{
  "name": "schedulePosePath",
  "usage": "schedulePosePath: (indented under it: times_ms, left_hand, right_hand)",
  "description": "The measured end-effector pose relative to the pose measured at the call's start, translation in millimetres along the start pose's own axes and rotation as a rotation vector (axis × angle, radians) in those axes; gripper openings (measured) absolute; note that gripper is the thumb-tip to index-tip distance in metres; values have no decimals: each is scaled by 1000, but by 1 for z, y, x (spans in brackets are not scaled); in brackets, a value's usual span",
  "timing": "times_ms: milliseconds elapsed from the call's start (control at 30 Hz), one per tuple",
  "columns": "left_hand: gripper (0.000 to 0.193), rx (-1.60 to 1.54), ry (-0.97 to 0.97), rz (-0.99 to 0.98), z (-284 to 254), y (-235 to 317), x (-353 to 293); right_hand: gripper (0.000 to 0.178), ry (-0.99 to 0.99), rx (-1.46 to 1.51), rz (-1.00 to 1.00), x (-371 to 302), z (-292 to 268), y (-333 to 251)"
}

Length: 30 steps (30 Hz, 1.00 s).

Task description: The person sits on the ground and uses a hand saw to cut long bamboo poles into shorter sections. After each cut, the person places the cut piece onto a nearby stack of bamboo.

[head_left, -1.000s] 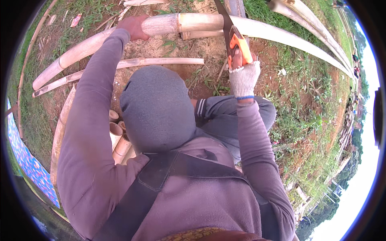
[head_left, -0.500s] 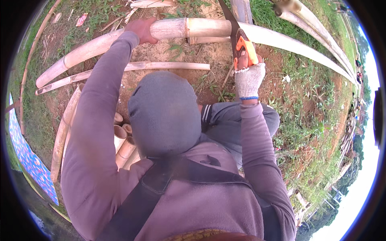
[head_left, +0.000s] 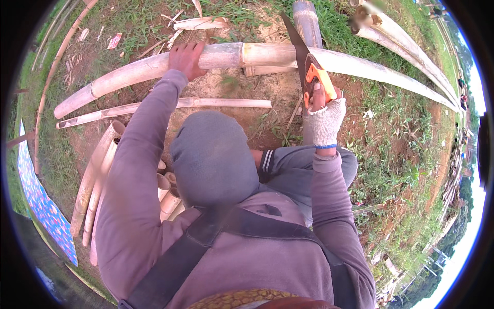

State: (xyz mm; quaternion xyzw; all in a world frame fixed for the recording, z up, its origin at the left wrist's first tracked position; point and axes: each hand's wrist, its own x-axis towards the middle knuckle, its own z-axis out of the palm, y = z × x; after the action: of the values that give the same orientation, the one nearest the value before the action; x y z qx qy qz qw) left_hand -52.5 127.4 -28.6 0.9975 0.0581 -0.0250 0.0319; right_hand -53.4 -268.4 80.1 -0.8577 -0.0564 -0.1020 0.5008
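Though bright, saw handle (head_left: 323, 85) part-hidden.

Left grip (head_left: 187, 61) on a bamboo pole (head_left: 222, 55), right grip (head_left: 327, 116) around an orange-handled saw (head_left: 307, 63), blade (head_left: 297, 40) across the pole.

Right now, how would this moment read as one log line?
left hand: bare, on bamboo pole | right hand: gloved, gripping orange-handled saw | blade: across pole | nearby: bamboo tubes

saw handle (head_left: 326, 85): orange | bamboo pole (head_left: 270, 54): cream-tan | glove (head_left: 328, 123): off-white (blue trim (head_left: 325, 147)) | sheet (head_left: 45, 206): blue, pink-patterned
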Motion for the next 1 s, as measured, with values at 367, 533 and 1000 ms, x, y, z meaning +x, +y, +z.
schedulePosePath:
  times_ms: [367, 533, 1000]
  left_hand:
    - [94, -82, -187, 111, -27, -1, 26]
    - [90, -75, -206, 98, -16, -4, 25]
    - [90, -92, -185, 77, -9, -12, 16]
  right_hand:
    - [49, -65, -40, 41, -17, -30, -38]
    - [48, -97, -119, 65, -106, -113, -18]
    - [43, -118, 59, 220, -85, -70, -29]
